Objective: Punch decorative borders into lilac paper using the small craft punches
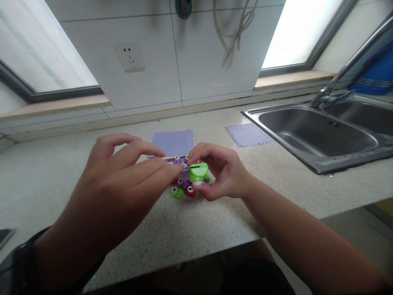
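Observation:
My right hand [221, 171] is closed around a small green paper punch [198, 172], held just above the countertop. My left hand [129, 172] reaches in from the left with thumb and fingers pinched at a small piece of lilac paper [184, 173] at the punch's slot. Beneath both hands lies a cluster of several little punches, green [177, 192], red [190, 190] and purple [183, 183]. Behind them sits a stack of lilac paper sheets [173, 143].
A single lilac sheet with punched edges [248, 135] lies to the right, near a steel sink [319, 133] with a tap [346, 65]. The speckled countertop [46, 180] ends close to me. A wall socket [129, 57] is on the tiled wall.

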Demonstrator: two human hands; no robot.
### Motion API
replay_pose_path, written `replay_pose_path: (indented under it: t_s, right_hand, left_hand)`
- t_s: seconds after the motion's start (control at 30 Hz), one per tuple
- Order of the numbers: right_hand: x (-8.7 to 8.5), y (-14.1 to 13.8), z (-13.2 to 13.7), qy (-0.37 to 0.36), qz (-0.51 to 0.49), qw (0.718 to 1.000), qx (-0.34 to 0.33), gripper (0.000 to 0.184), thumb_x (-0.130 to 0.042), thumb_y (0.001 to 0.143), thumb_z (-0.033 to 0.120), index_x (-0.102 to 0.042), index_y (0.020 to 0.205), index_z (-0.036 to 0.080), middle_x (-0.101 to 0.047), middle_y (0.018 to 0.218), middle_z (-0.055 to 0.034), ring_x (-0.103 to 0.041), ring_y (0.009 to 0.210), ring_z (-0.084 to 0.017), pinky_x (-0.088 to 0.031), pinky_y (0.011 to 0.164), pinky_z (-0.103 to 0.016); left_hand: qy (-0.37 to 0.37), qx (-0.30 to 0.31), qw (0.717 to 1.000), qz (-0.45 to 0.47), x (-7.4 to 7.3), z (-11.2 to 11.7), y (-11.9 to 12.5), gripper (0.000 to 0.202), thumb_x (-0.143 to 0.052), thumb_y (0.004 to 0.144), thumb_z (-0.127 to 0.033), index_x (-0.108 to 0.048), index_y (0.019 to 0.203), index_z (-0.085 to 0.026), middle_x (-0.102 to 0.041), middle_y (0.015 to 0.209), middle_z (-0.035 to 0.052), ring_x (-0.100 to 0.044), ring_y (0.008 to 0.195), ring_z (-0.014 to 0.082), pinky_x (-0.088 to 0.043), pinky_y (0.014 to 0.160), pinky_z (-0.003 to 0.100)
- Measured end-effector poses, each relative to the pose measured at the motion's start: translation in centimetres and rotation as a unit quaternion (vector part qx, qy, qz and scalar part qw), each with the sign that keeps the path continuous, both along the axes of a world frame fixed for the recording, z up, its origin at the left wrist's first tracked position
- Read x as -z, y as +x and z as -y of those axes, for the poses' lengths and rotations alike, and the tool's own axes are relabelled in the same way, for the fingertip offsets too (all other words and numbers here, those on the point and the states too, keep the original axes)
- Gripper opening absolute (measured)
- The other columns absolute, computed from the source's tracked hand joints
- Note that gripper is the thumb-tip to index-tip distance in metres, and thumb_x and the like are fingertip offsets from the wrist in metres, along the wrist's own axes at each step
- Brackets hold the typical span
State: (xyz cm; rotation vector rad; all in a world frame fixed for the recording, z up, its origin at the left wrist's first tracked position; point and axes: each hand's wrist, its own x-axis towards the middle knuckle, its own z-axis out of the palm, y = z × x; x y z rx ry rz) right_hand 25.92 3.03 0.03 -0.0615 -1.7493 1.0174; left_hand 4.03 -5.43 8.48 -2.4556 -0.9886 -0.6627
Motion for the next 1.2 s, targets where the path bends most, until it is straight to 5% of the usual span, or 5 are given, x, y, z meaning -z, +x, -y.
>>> replay_pose_path:
  t_s: [1.2]
  right_hand:
    - [0.01,0.33,-0.25,0.048,0.018,0.998,0.047,0.045,-0.092,0.061,0.02,-0.071,0.1,0.017,-0.072,0.094,-0.0061,-0.069,0.082,-0.019,-0.055,0.073,-0.031]
  left_hand:
    - [-0.01,0.006,1.0,-0.005,0.02,-0.12,-0.33,0.021,-0.056,0.102,-0.025,-0.067,0.116,-0.036,-0.075,0.092,-0.0044,-0.07,0.1,0.0249,-0.043,0.102,0.054]
